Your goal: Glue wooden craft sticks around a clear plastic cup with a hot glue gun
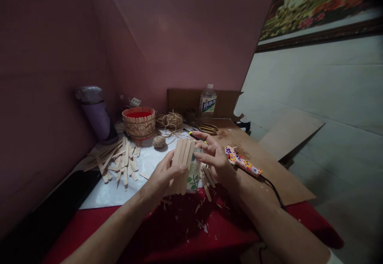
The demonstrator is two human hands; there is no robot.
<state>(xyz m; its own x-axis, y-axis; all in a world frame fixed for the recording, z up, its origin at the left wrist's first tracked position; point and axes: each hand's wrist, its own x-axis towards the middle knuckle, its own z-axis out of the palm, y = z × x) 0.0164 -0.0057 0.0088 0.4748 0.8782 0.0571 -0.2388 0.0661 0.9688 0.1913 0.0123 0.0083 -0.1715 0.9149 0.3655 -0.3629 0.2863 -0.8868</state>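
My left hand [164,173] is closed around a small container [194,174] with a green leaf print, its thumb pressed over the upright craft sticks [182,162] that cover one side of it. On the container's other side, my right hand [214,156] has its fingers apart and slightly bent, fingertips at the printed wall; I cannot tell if they press on it. Loose craft sticks [206,182] lie beneath the right hand. A flower-patterned glue gun [243,162] with a black cord lies just right of that hand.
A pile of craft sticks [124,160] lies on the left. Behind stand a purple tumbler [100,116], a stick-covered basket [139,124] with red inside, a twine ball [159,141], loose twine [172,120], scissors [208,128] and a bottle [208,100]. Brown cardboard [278,182] covers the table's right.
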